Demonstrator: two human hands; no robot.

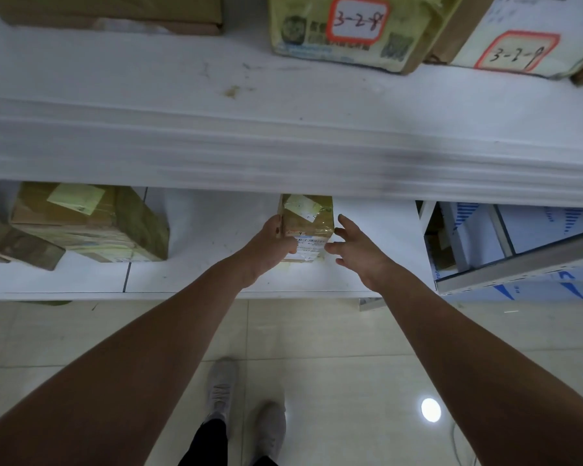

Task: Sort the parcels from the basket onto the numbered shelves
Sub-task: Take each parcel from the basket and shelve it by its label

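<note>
A small brown taped parcel [308, 220] with a pale yellow label stands on the lower white shelf [199, 277]. My left hand [270, 247] grips its left side, thumb across the front face. Just right of the parcel, my right hand [357, 247] hovers with fingers spread, apart from the box or barely at its edge. On the upper shelf [283, 95] sit a parcel marked 3-2-8 [350, 28] and another marked 3-2-9 [525, 38]. No basket is in view.
A larger brown parcel [88, 223] with a yellow label sits on the lower shelf at left, a dark flat one [17, 247] beside it. Blue-and-white cartons [519, 237] fill the rack at right. Tiled floor and my shoes [246, 408] lie below.
</note>
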